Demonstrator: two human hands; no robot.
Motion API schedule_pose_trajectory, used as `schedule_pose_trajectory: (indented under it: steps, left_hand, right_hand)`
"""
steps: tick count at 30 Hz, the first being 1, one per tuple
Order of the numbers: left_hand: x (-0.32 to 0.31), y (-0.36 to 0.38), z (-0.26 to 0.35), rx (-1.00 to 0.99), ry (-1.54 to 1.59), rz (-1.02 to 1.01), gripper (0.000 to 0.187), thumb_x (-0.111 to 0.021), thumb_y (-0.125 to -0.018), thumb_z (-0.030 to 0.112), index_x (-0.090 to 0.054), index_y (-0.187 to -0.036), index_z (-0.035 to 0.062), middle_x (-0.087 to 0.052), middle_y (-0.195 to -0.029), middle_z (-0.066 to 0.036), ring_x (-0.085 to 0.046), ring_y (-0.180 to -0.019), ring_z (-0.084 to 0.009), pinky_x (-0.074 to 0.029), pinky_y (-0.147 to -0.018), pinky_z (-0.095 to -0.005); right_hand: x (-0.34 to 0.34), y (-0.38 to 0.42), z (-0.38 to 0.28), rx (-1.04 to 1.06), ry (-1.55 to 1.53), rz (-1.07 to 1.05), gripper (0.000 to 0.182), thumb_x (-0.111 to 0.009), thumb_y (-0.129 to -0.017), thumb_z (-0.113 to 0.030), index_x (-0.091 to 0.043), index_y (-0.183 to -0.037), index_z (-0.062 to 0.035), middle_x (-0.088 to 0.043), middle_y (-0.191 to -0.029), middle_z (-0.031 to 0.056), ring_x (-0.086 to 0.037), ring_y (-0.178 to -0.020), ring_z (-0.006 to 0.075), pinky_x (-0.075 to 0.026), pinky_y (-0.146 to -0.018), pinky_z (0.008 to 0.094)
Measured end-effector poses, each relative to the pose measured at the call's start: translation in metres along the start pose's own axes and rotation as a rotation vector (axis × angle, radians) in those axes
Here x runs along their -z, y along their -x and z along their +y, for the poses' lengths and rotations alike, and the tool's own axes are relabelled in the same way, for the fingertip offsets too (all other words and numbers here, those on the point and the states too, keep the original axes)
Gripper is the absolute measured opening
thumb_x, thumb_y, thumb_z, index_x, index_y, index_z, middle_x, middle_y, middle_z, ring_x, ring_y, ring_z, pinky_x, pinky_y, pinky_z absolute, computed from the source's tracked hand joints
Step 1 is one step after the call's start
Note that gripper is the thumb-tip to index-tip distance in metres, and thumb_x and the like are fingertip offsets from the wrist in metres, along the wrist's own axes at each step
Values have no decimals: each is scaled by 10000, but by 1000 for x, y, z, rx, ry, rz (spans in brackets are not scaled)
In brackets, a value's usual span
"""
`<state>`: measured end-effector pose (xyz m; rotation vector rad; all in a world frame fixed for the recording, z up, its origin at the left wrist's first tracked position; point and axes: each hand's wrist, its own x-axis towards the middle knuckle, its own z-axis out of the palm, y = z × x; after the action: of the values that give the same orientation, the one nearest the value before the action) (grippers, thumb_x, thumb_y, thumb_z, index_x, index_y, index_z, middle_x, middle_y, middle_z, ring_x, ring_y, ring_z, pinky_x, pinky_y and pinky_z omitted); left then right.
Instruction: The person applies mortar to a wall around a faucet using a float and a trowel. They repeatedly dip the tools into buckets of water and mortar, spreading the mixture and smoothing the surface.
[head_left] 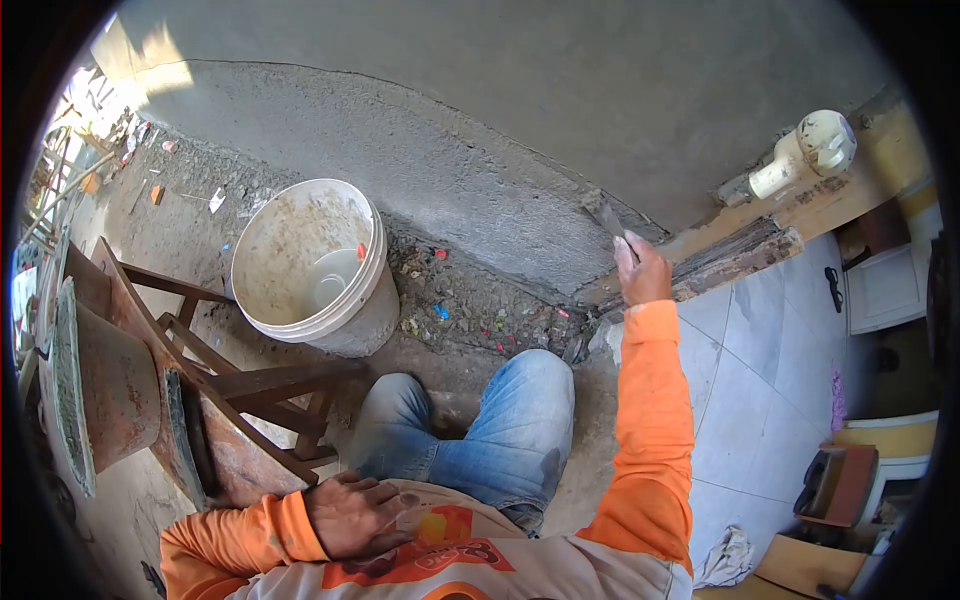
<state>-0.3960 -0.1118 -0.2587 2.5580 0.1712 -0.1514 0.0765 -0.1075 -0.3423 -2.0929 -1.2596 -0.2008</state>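
Observation:
My right hand (645, 270) is stretched forward and closed around a narrow flat-bladed tool (604, 214), grey with mortar. The tool's far end meets the wall where the rough grey plaster band (470, 180) borders the smoother wall above (560, 80). Its exact kind is hard to make out, as my fingers cover the handle. My left hand (355, 513) lies flat against my shirt at the belly, fingers extended, holding nothing. A whitish plastic bucket (372, 310) stands on the ground before my knees, its inside smeared with dried mortar.
At the left are a wooden trestle (290, 385) and a mortar-crusted container (120, 390). A white pipe fitting (800, 155) juts from the wall above a wooden sill (740, 262). Rubble and litter (470, 305) line the wall's foot. Tiled floor (760, 370) and furniture lie right.

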Motion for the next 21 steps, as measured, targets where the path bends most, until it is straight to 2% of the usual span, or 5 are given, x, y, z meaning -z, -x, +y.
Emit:
schedule_pose_trajectory:
  steps: [3, 8, 11, 14, 21]
  left_hand:
    - [-4, 2, -3, -36, 27, 54, 440, -648, -810, 429, -591, -1089, 94, -623, -842, -78, -641, -733, -250, -508, -649, -379]
    - [1, 0, -1, -2, 0, -38, 459, -632, -813, 429, -587, -1113, 85, -629, -876, -77, -644, -767, -236, -504, -668, -356]
    - [-3, 2, -6, -5, -7, -59, 475, -614, -815, 436, -587, -1125, 76, -631, -897, -69, -649, -799, -221, -499, -690, -339]
    - [-3, 0, -4, -15, -2, -30, 459, -631, -808, 426, -601, -1105, 77, -629, -854, -66, -643, -756, -227, -506, -659, -341]
    - [-17, 6, -9, -42, 11, 47, 432, -651, -799, 401, -609, -1087, 81, -627, -822, -51, -631, -720, -218, -510, -639, -332]
  right_hand:
    - [2, 11, 20, 8, -13, 56, 271, -626, -865, -235, -668, -1008, -10, -664, -878, 220, -642, -823, 400, -516, -732, 433]
    - [-24, -9, -22, 104, 34, 54, 262, -630, -864, -245, -673, -983, -16, -660, -873, 231, -652, -798, 385, -525, -706, 435]
    - [-6, 16, -4, -144, -66, 8, 262, -613, -876, -246, -674, -990, -18, -654, -907, 233, -632, -851, 400, -506, -768, 439]
    - [-18, -7, -30, 29, 50, 46, 268, -614, -875, -246, -676, -986, -10, -657, -921, 232, -637, -867, 390, -506, -779, 438]
    - [-20, -6, -34, 1, 59, 47, 278, -598, -882, -252, -680, -979, -5, -663, -932, 215, -642, -857, 389, -510, -773, 436]
